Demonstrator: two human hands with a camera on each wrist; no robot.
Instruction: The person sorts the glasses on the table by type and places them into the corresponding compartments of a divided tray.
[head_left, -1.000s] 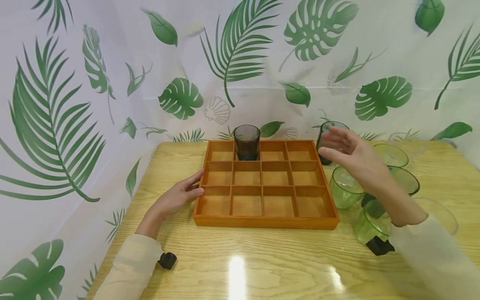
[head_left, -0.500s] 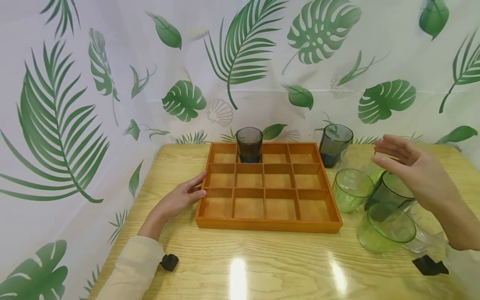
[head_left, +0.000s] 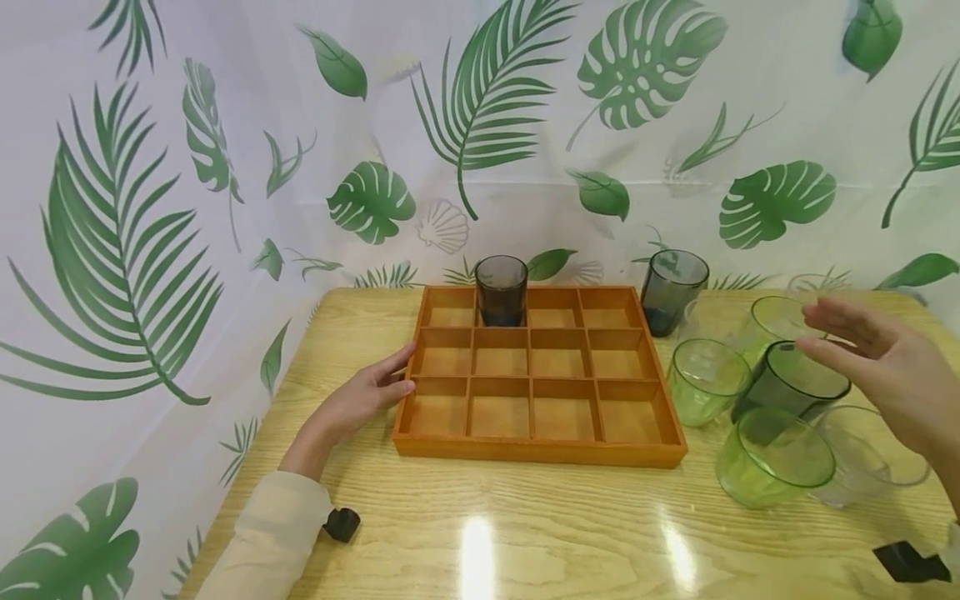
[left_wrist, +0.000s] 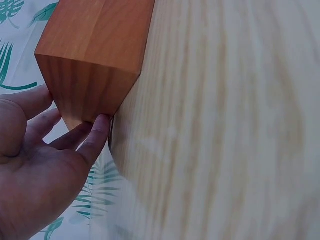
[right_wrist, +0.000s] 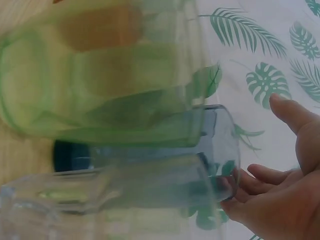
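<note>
My left hand (head_left: 356, 406) rests its fingertips and thumb against the left side of a wooden compartment tray (head_left: 540, 451); in the left wrist view, its fingers lie along the tray's end wall (left_wrist: 85, 87). One dark grey glass (head_left: 501, 292) stands upright in the tray's back row, second compartment from the left. Above the group of glasses on the right is my right hand (head_left: 892, 371), fingers extended and palm bare. Beneath and beside it are a dark grey glass (head_left: 787, 379), a green glass (head_left: 776, 467) and a clear glass (head_left: 870, 462).
Another green glass (head_left: 703, 383) stands close to the tray's right side. A dark grey glass (head_left: 673, 292) is at its back right corner, and a further green glass (head_left: 768, 321) stands behind. A leaf-printed cloth (head_left: 525, 150) hangs along the wooden table's back edge.
My right hand has moved right, from beside the back grey glass to over the glasses on the right. My left hand has stayed against the tray.
</note>
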